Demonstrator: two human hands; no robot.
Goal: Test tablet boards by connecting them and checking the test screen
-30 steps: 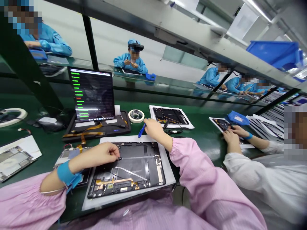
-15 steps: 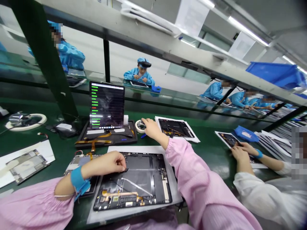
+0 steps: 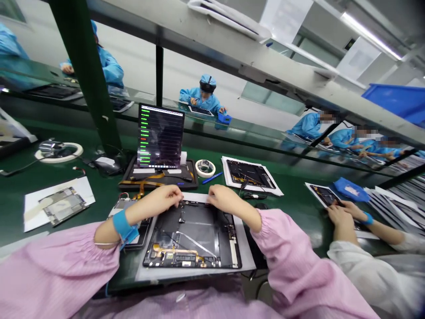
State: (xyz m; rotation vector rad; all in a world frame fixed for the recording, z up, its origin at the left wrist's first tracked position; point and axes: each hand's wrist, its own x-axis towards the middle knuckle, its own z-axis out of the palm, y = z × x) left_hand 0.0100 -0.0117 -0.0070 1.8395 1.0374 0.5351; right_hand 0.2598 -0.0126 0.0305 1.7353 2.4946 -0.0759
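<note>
An open tablet chassis (image 3: 195, 235) lies on a white sheet (image 3: 244, 248) in front of me, with boards and a gold flex cable showing inside. My left hand (image 3: 162, 197), with a blue wrist strap (image 3: 122, 226), rests at the chassis's far edge, fingers curled together in a pinch. My right hand (image 3: 221, 198) is at the same far edge a little to the right, also with its fingers curled. What either hand pinches is hidden. A blue pen (image 3: 212, 178) lies on the green table beyond my right hand, beside a tape roll (image 3: 205, 167).
A standing screen (image 3: 161, 136) with green bars sits on a black tray (image 3: 159, 179). Another open tablet (image 3: 247, 173) lies at the back right. A metal plate on paper (image 3: 61, 204) is at the left. A co-worker's hands (image 3: 338, 212) work at the right.
My right hand has left the pen on the table, passed the tape roll and come back to the chassis's far edge. My left hand moved up to that edge. The view shifted right.
</note>
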